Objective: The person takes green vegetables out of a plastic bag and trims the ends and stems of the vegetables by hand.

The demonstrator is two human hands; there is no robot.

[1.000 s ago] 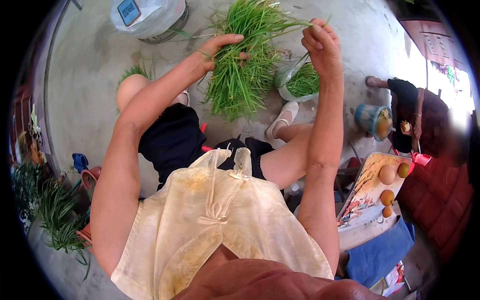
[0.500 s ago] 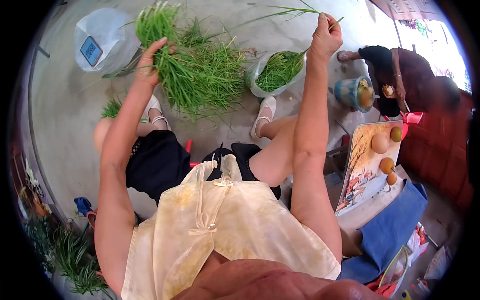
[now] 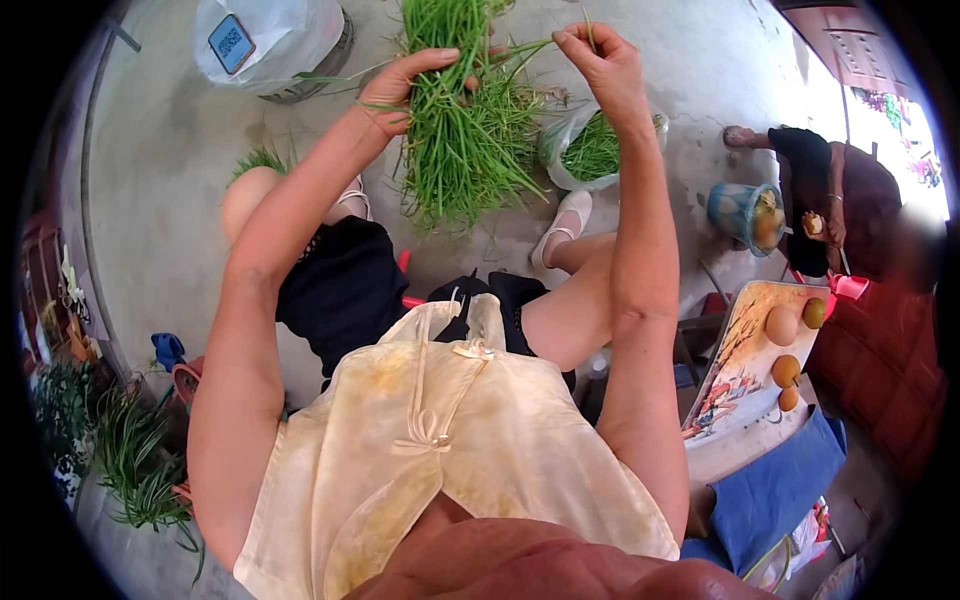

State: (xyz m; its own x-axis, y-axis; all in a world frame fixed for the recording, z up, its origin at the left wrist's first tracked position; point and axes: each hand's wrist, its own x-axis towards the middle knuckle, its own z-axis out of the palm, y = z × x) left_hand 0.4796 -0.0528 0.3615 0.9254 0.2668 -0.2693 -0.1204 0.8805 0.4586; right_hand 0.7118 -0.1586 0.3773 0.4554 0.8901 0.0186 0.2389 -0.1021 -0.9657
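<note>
Greens (image 3: 458, 140), top cropped, left fingers (image 3: 436, 58) partly hidden

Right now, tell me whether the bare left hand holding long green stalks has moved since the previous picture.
Yes: the left hand has moved rightward, farther from the round container covered in white plastic.

Four round fruits (image 3: 782, 325) rest on a patterned board (image 3: 742, 352) beside a blue cloth (image 3: 778, 488). A blue bucket (image 3: 732, 208) stands near another person (image 3: 868, 200). A leafy plant (image 3: 135, 455) spreads at lower left.
</note>
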